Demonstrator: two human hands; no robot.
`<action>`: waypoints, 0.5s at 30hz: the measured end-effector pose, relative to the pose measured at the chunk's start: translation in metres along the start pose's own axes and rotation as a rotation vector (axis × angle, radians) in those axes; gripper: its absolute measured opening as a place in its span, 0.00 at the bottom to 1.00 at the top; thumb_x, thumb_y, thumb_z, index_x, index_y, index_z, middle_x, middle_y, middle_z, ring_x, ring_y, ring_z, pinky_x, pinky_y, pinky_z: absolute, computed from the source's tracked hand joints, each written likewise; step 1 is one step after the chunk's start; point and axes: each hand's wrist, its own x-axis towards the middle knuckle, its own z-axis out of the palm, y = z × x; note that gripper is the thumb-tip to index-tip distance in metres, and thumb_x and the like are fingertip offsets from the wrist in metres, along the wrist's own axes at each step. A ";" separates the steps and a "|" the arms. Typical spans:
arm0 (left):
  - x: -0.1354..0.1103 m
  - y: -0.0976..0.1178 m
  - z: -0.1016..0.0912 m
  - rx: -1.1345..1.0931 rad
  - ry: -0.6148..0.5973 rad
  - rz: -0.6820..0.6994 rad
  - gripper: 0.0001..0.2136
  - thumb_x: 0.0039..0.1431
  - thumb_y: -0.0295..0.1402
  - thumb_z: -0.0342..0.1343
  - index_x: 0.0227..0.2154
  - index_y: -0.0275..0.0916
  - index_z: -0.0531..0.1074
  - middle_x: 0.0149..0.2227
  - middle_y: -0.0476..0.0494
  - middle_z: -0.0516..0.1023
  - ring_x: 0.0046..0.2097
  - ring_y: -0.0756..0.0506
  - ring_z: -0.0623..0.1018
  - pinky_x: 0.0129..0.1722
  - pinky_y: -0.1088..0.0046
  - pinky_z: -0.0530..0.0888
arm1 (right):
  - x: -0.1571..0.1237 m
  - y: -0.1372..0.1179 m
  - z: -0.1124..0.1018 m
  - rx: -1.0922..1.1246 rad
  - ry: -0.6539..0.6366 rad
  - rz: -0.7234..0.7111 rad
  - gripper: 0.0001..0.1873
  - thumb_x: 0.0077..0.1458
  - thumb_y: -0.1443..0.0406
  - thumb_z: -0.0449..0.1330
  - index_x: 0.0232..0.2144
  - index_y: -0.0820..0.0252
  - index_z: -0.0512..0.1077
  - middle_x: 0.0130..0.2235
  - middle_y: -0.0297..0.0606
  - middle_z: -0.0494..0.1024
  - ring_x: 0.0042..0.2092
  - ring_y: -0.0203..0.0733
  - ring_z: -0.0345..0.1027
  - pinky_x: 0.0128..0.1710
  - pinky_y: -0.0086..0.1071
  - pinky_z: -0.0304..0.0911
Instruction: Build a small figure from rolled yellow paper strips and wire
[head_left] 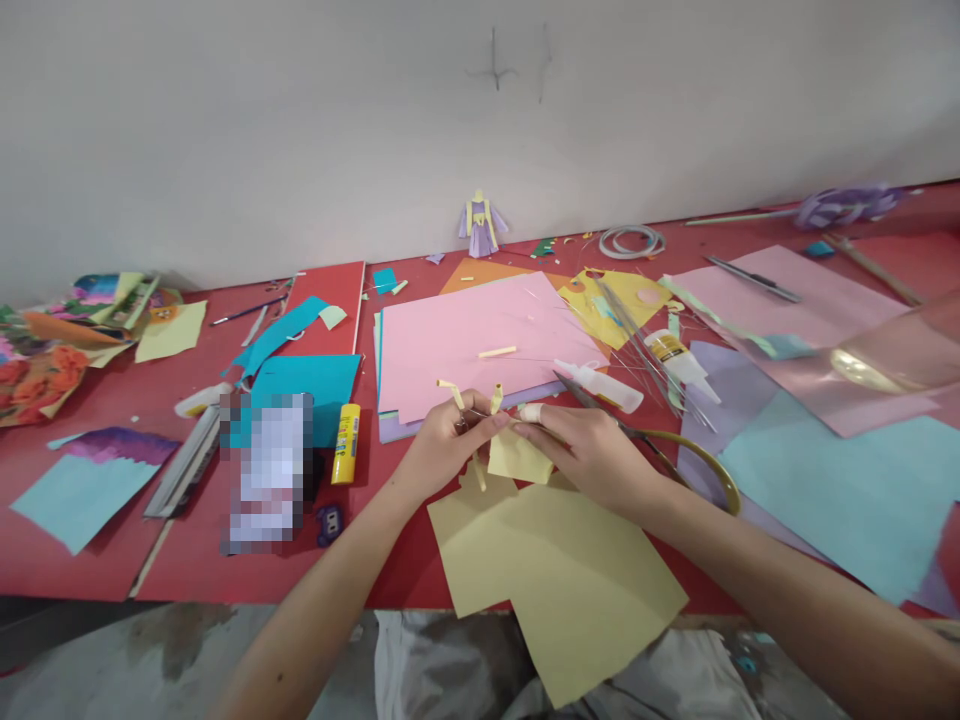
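My left hand (442, 445) is closed in a pinch on a small curled yellow paper strip (495, 398) at the middle of the red table (90, 560). My right hand (589, 455) meets it from the right, fingers pinched on the same strip, with a bandage on one fingertip. Below the hands a small yellow paper piece (517, 460) lies on larger yellow sheets (570, 580) that overhang the table's front edge. Scissors (660, 450) with yellowish handles lie just behind my right hand.
A pink paper stack (472, 340) lies behind the hands, with a white glue bottle (600, 385) and thin wires on it. A yellow glue stick (346, 443), teal sheets (315, 385), and a small paper doll (480, 225) by the wall are also there. Light blue paper (847, 490) is right.
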 end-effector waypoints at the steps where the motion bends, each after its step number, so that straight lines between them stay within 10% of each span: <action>1: 0.000 -0.001 0.000 -0.008 -0.003 0.000 0.13 0.59 0.42 0.59 0.28 0.38 0.67 0.23 0.55 0.67 0.25 0.54 0.69 0.25 0.80 0.64 | 0.000 0.001 0.000 -0.007 0.001 -0.005 0.16 0.67 0.61 0.50 0.26 0.59 0.64 0.23 0.31 0.68 0.25 0.33 0.59 0.26 0.28 0.50; 15: 0.001 0.000 -0.001 0.017 0.003 -0.036 0.11 0.56 0.40 0.61 0.31 0.38 0.70 0.27 0.52 0.71 0.27 0.54 0.70 0.26 0.81 0.66 | 0.001 -0.001 -0.001 -0.048 0.004 -0.035 0.18 0.68 0.61 0.48 0.24 0.58 0.63 0.22 0.30 0.68 0.23 0.34 0.59 0.25 0.28 0.50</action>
